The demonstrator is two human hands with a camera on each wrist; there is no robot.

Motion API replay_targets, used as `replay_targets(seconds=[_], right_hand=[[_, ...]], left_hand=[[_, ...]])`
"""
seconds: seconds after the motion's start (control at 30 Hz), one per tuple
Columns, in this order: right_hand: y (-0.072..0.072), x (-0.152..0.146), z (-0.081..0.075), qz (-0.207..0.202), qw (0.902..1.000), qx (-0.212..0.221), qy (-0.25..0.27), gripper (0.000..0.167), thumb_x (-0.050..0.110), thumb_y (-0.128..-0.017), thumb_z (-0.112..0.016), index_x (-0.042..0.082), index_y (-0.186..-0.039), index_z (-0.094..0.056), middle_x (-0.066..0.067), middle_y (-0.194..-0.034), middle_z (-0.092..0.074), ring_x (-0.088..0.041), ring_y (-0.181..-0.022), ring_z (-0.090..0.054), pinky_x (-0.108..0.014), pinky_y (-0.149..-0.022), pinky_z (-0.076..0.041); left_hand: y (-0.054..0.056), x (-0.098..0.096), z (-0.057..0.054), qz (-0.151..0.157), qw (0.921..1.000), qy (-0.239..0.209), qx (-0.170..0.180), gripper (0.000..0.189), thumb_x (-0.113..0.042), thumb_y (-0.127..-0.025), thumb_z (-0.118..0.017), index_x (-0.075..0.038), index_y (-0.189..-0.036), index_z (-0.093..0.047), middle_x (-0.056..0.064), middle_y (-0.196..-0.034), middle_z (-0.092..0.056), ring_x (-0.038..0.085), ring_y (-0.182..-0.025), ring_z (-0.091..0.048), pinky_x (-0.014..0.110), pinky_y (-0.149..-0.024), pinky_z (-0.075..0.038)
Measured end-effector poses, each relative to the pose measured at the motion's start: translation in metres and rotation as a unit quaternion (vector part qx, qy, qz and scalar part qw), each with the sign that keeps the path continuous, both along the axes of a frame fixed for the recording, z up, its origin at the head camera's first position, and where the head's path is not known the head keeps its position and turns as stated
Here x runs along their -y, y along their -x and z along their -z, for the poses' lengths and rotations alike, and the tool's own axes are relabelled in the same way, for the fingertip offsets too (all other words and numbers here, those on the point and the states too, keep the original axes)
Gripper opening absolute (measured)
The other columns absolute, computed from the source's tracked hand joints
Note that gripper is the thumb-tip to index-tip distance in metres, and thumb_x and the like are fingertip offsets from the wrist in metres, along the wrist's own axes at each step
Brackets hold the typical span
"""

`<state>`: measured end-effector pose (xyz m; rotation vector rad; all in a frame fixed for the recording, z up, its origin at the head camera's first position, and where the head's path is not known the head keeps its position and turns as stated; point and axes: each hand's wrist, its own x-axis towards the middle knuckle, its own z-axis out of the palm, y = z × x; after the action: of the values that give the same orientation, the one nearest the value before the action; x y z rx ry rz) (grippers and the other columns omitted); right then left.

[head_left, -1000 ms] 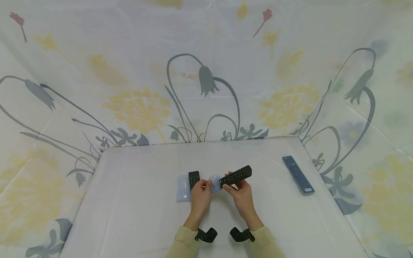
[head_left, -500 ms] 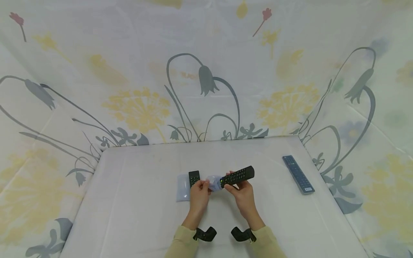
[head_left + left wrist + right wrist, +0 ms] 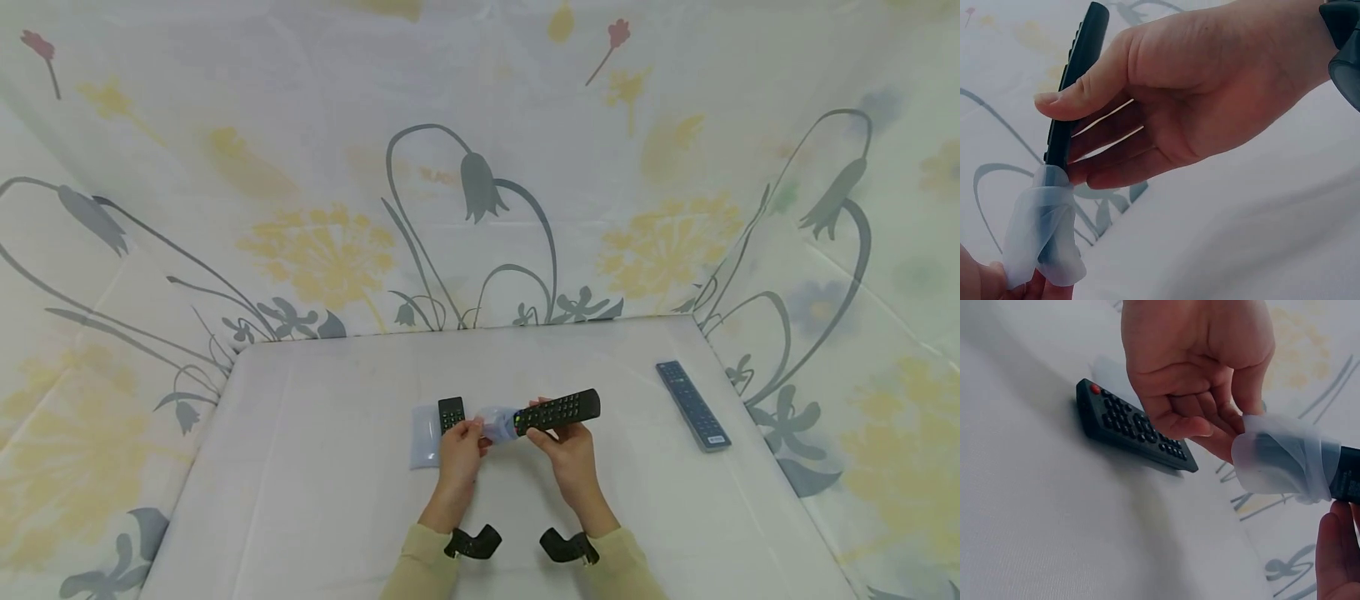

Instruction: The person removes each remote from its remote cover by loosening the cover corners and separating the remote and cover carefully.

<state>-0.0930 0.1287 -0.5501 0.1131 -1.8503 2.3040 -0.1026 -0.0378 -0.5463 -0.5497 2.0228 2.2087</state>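
Observation:
My right hand (image 3: pixel 573 460) holds a black remote control (image 3: pixel 561 410) above the table, thumb at its near edge and fingers behind it. A translucent bluish soft sleeve (image 3: pixel 498 423) covers the remote's left end, bunched and folded back in the left wrist view. Between thumb and fingers, my left hand (image 3: pixel 456 457) pinches the sleeve's closed end. The right wrist view shows the remote's dark end through the sleeve (image 3: pixel 1285 459). A second black remote (image 3: pixel 1138 428), with a red button, lies on the table behind my left hand, which partly hides it in the head view.
Beside the second remote lies a flat pale-blue translucent sleeve (image 3: pixel 425 437). A longer blue-grey remote (image 3: pixel 692 406) lies toward the right edge of the white table (image 3: pixel 315 467). Flower-printed cloth (image 3: pixel 322 167) rises behind the table and at both sides.
My right hand and the held remote have shifted a little right, while my left hand has moved slightly left. More of the sleeve now shows between them. The things on the table have stayed put.

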Motion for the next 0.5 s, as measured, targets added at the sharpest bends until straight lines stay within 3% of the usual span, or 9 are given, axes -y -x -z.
replay_targets(seconds=[0.2,0.5], right_hand=[[-0.0011,-0.0017,-0.0019,0.003,1.0,0.007,0.001,0.052,-0.013,-0.081,-0.073,-0.016,-0.128,-0.052,-0.033,-0.126,-0.059,-0.013,-0.11,-0.065,-0.025,-0.087,-0.052],[-0.0005,-0.0058,-0.0053,0.003,0.9998,0.017,0.005,0.049,-0.011,-0.084,-0.071,-0.016,-0.129,-0.052,-0.03,-0.126,-0.061,-0.012,-0.113,-0.063,-0.024,-0.091,-0.05]], left_hand=[[-0.0013,0.0034,0.0013,0.014,0.9993,-0.033,0.01,0.028,-0.014,-0.106,-0.047,0.01,-0.105,-0.062,0.004,-0.081,-0.066,0.011,-0.072,-0.061,0.024,-0.067,-0.047],[-0.0024,0.0074,0.0004,0.031,0.9924,-0.118,0.014,0.027,-0.017,-0.108,-0.045,0.006,-0.111,-0.059,0.0,-0.084,-0.063,0.008,-0.075,-0.061,0.023,-0.071,-0.048]])
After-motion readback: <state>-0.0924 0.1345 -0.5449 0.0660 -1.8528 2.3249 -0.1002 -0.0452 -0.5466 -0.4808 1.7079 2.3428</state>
